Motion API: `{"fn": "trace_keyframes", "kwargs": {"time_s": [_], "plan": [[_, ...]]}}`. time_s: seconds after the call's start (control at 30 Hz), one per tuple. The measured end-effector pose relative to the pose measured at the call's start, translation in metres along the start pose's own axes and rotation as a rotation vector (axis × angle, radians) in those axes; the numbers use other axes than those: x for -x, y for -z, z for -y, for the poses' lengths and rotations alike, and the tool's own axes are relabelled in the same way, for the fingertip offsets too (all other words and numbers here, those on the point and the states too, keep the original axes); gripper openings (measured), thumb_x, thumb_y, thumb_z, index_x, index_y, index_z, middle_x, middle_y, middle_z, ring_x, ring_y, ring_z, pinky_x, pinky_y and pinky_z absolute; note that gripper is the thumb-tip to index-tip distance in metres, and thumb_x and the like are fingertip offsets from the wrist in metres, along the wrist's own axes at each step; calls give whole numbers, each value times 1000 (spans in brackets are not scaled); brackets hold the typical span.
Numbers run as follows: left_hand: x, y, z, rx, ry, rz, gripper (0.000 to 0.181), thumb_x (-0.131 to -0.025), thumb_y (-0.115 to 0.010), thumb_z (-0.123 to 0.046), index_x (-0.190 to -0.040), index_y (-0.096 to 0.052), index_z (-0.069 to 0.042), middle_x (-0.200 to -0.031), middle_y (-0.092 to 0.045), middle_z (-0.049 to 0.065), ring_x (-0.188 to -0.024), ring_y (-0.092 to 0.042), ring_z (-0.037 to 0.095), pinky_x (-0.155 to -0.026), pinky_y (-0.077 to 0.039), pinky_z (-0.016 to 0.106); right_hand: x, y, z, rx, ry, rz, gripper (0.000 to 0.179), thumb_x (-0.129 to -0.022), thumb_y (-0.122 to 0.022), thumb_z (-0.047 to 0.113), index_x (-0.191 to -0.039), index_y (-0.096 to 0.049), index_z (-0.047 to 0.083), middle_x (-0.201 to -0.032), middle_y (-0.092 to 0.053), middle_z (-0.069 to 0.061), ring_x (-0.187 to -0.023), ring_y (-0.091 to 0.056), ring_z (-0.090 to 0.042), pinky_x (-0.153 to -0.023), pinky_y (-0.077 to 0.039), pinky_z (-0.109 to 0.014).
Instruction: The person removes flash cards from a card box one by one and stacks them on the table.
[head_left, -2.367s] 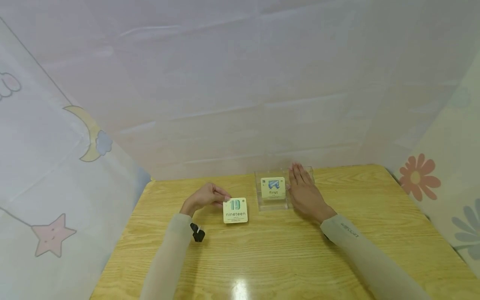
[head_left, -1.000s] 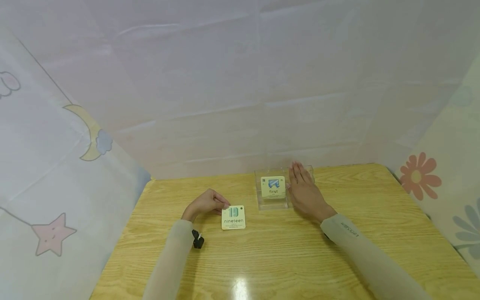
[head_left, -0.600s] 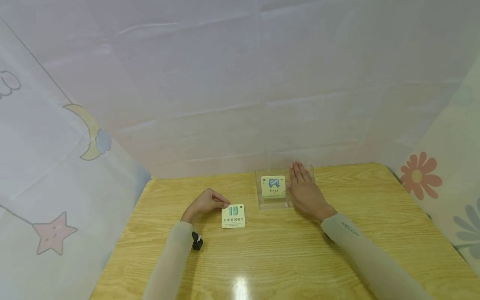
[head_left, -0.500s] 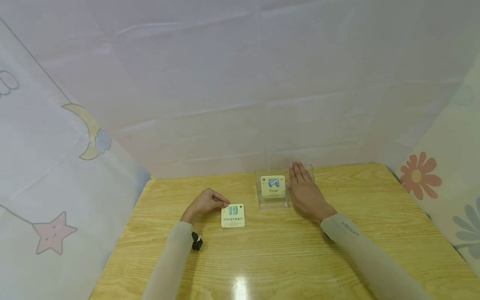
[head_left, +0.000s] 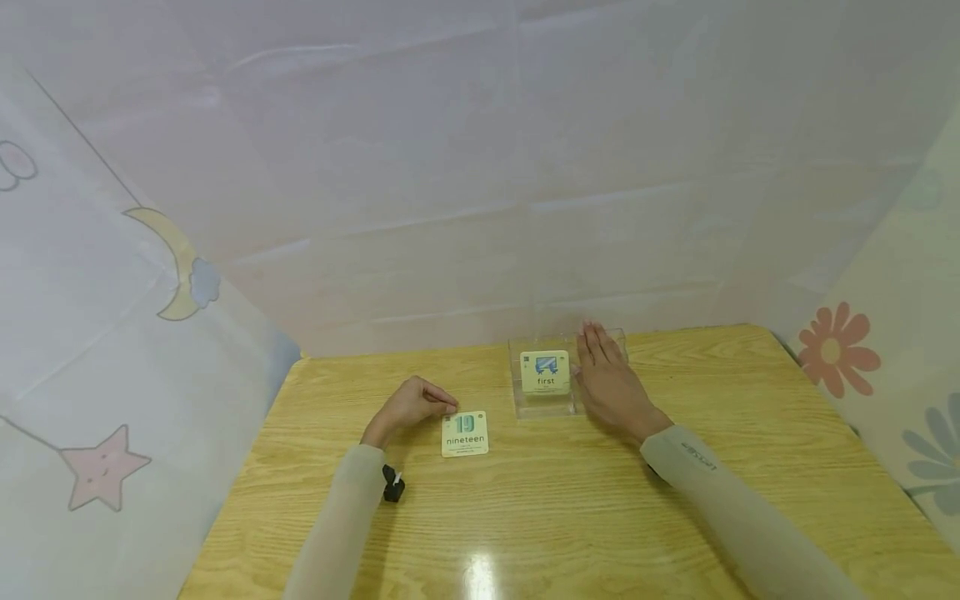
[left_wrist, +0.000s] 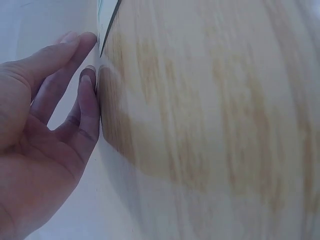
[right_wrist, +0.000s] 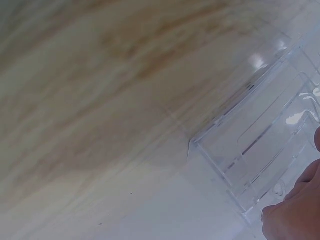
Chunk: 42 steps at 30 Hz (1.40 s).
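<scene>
A square pale-yellow flash card (head_left: 464,434), printed with a green 19 and "nineteen", lies on the wooden table. Beside its upper left corner is my left hand (head_left: 412,406), thumb and fingertips bunched loosely right at the edge. In the left wrist view the card's edge (left_wrist: 108,20) shows just past the fingertips. To the right, a clear plastic holder (head_left: 546,412) carries a card reading "first" (head_left: 545,372) in its left part. My right hand (head_left: 613,384) rests over the holder's right side, fingers straight; the right wrist view shows the clear holder (right_wrist: 250,160) beside the fingers.
The wooden table (head_left: 525,517) ends at a pale fabric backdrop (head_left: 420,250) just behind the holder. Printed fabric with a moon and a star (head_left: 107,468) hangs at the left; flower prints (head_left: 838,348) are at the right. A small black device (head_left: 392,483) sits at my left wrist.
My left hand has lowered the "nineteen" card from a raised, tilted position onto the table. Its corner, covered by the thumb before, now shows. The right hand and the holder have not moved.
</scene>
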<state>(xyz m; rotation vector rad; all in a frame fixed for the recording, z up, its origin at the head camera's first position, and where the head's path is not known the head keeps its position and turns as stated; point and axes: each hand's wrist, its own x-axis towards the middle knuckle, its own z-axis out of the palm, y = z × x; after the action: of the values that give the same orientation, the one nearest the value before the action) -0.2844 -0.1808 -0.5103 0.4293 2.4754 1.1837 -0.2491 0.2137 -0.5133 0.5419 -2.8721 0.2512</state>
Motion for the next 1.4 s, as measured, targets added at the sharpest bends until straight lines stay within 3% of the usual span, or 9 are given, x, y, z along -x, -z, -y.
{"fn": "trace_keyframes", "kwargs": {"time_s": [0.33, 0.6, 0.97, 1.17, 1.4], "plan": [[-2, 0, -8, -61, -7, -65, 12, -98, -76, -17, -105, -85, -18, -111, -82, 3, -106, -75, 18, -100, -62, 44, -1, 1, 2, 10, -5, -3, 67, -116, -33, 29, -163, -10, -12, -174, -4, -32, -164, -4, -48, -134, -13, -61], [-1, 4, -21, -76, -73, -82, 18, -100, -72, -15, -115, -82, -12, -115, -81, 5, -103, -74, 20, -93, -64, 41, 0, 2, 2, 3, -8, -2, 66, -116, -33, 28, -163, -13, -13, -174, -5, -32, -163, -7, -49, -135, -13, -61], [1, 6, -43, -90, -113, -104, 25, -101, -73, -23, -120, -80, -9, -116, -81, 5, -108, -75, 24, -95, -64, 46, 1, 1, 3, 30, 5, -35, 65, -115, -38, 25, -161, -18, -15, -172, -10, -34, -163, -9, -49, -134, -17, -62], [1, 5, -53, -100, -143, -112, 25, -102, -72, -25, -122, -79, -12, -120, -80, 5, -108, -75, 22, -95, -64, 44, 0, 1, 3, 26, -1, -9, 66, -115, -36, 26, -162, -14, -14, -173, -7, -33, -164, -4, -48, -134, -14, -62], [1, -3, -70, -178, -177, -136, 31, -103, -70, -27, -130, -75, -13, -129, -76, 7, -118, -72, 26, -97, -63, 43, 0, 3, 4, 18, -4, -5, 65, -115, -36, 27, -162, -15, -14, -173, -6, -33, -164, -3, -47, -134, -15, -62]]}}
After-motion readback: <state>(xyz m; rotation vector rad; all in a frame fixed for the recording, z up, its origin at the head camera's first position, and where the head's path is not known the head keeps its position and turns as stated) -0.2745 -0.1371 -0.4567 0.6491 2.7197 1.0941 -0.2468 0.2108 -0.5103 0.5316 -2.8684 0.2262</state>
